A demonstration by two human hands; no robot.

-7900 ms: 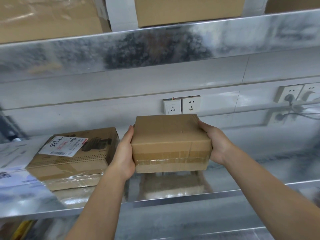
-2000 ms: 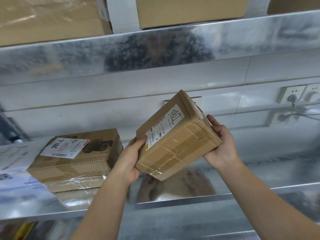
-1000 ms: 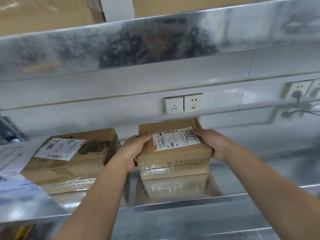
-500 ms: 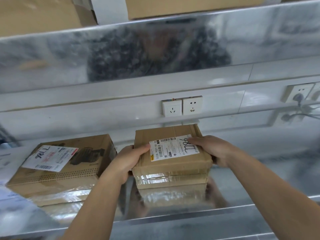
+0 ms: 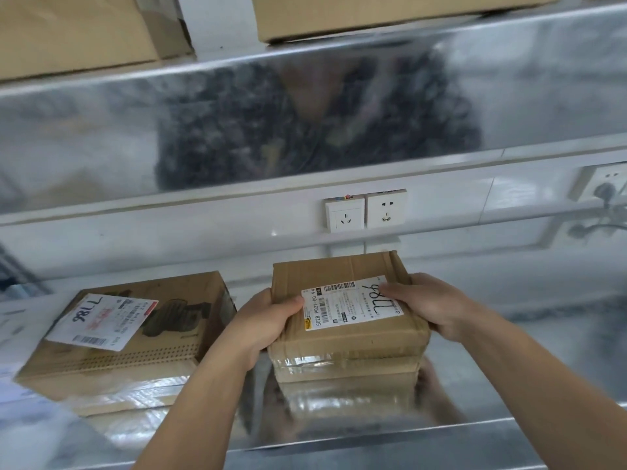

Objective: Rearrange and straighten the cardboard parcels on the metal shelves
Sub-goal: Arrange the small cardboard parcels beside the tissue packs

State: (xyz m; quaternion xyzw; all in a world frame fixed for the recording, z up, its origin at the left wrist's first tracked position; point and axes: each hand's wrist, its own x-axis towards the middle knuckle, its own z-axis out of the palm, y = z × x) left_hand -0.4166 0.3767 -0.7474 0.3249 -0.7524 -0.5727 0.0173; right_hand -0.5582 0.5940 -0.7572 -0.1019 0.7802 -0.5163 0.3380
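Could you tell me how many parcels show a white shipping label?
2: the held parcel at centre, and the larger parcel left of it. Upper-shelf boxes show none, but are mostly cropped.

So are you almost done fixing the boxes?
Partly. The small parcel sits on the shelf, label up, left hand and right hand gripping its sides. The bigger parcel beside it lies crooked, so it needs straightening.

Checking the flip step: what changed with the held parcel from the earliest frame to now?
The small parcel was held plain side up, tilted up on edge, then turned over: its shipping label now faces up and it sits flat on the metal shelf. Left hand and right hand grip its sides throughout, thumbs now on top. The larger parcel to the left stayed put.
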